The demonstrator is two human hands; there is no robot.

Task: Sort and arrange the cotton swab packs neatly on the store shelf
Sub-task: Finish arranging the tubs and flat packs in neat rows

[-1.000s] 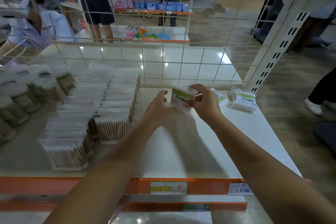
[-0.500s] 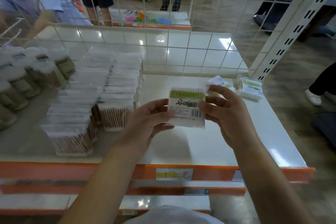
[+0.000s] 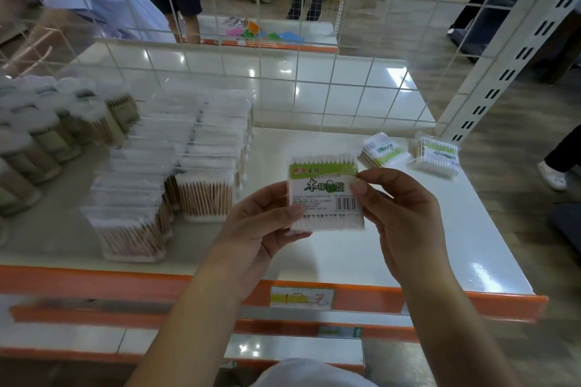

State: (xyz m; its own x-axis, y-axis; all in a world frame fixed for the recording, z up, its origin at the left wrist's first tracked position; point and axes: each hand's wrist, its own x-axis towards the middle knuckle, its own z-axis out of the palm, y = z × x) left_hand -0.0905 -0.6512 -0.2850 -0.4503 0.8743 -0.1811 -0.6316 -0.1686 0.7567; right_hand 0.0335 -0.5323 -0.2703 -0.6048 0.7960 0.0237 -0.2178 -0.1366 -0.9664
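Head view: both hands hold swab pack.

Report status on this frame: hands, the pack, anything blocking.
Left hand and right hand both pinch one green-label swab pack, label up, above the shelf. Two matching packs lie back right. Bare shelf below; nothing blocking.

The cotton swab pack held above the shelf carries a green top band with a red logo and the characters "金德". Below it stands a large green title beginning "木", the rest unclear. Fine print and a barcode at lower right are illegible. The price tag on the near orange shelf edge reads "元" after handwritten strokes. Labels on the two far-right packs are unreadable.
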